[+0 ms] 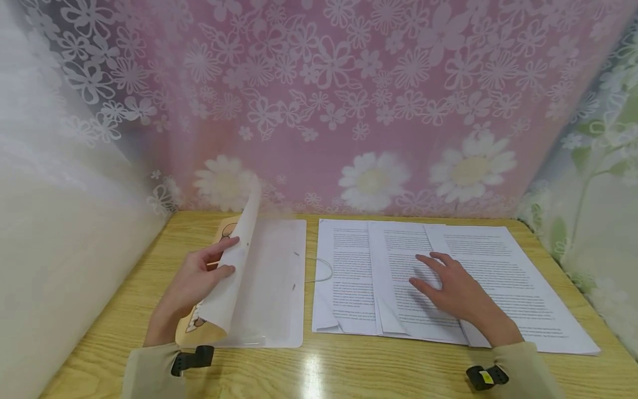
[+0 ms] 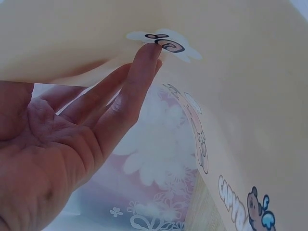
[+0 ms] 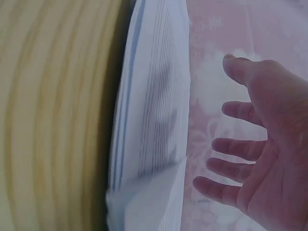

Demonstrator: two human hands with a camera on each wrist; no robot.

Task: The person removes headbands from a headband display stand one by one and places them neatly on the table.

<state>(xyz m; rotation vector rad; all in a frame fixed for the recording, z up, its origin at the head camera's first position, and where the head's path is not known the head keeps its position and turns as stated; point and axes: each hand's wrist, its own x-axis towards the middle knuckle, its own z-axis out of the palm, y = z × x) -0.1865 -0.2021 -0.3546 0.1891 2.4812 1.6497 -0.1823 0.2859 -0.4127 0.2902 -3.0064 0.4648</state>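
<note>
Across the table (image 1: 349, 374) lie overlapping printed sheets (image 1: 523, 277), with a folder (image 1: 274, 299) just to their left. Its cover (image 1: 236, 291) stands raised and curled, pinched by the left hand (image 1: 194, 282); well apart, the right hand (image 1: 456, 291) hovers over the printed sheets, fingers spread, holding nothing. Thin and springy-looking, the cover could flop down if that grip slackened. A careless sweep might skew the printed sheets, and the pale strip (image 1: 331, 270) looping from the folder could snag their edge.

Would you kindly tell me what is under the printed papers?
The wooden table shows around the printed papers; whatever lies directly beneath them is covered. The right hand hides some print.
</note>
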